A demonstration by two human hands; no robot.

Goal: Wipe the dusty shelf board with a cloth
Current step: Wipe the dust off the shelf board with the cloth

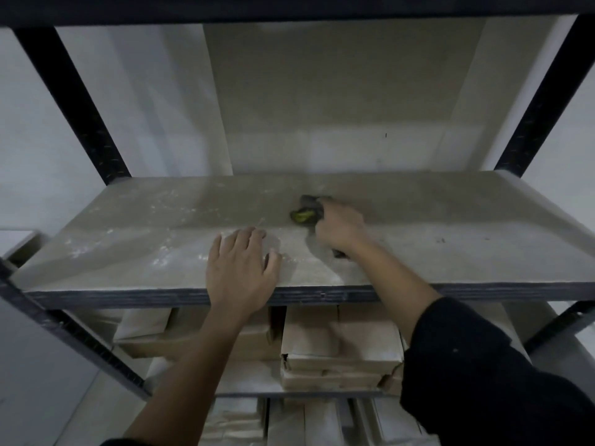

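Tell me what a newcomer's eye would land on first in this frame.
First the two bare hands on the dusty board: the right hand grips a dark cloth with a green patch at mid-board, and the left hand rests flat near the front edge. White dust streaks lie thick to the left. Below, cardboard boxes are stacked on the lower shelf.

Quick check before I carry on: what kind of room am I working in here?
Probably a storeroom: a black metal rack with a dusty shelf board, stacked cardboard boxes on the tier below, and plain white walls behind.
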